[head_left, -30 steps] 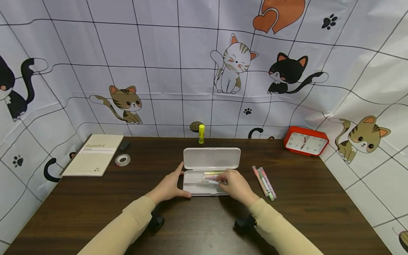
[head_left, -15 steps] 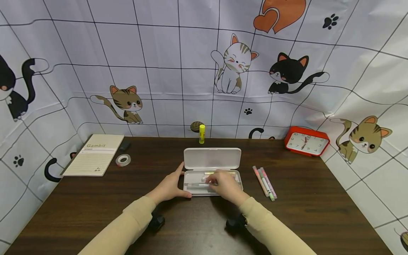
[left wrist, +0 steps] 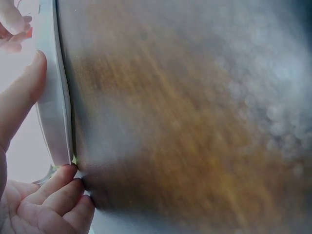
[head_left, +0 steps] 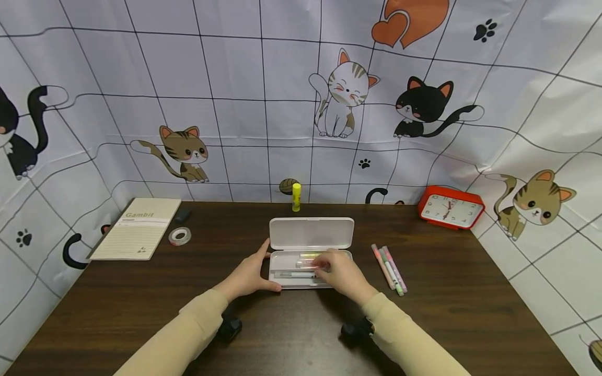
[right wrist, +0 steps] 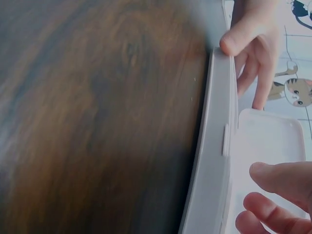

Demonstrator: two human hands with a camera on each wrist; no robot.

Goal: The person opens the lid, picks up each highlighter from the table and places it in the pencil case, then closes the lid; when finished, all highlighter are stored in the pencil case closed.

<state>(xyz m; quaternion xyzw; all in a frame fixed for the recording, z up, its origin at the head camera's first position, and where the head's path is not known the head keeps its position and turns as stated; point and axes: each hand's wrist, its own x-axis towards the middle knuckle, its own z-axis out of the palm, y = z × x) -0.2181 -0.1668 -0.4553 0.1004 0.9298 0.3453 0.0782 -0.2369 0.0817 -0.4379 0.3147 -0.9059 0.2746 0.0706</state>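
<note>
A white pencil case (head_left: 311, 233) lies with its lid raised at the table's middle. My left hand (head_left: 250, 271) holds its left end, thumb at the front corner and fingers around the side. Inside, a white pen (head_left: 293, 274) lies along the front part, with several slim pens (head_left: 308, 256) behind it. My right hand (head_left: 342, 271) is over the case's right half, fingertips close above the pens and covering some of them. In the right wrist view, the thumb and bent fingers (right wrist: 273, 209) stand apart with nothing seen between them.
Three coloured markers (head_left: 389, 269) lie right of the case. A yellow glue stick (head_left: 296, 197) stands behind it. A red alarm clock (head_left: 451, 208) is at back right. To the left are a tape roll (head_left: 180, 236), a dark small block (head_left: 182, 215) and a notebook (head_left: 136, 230).
My right hand moved left over the case, then back right a little, and the white pen beneath it now lies uncovered in the front part. My left hand stayed at the case.
</note>
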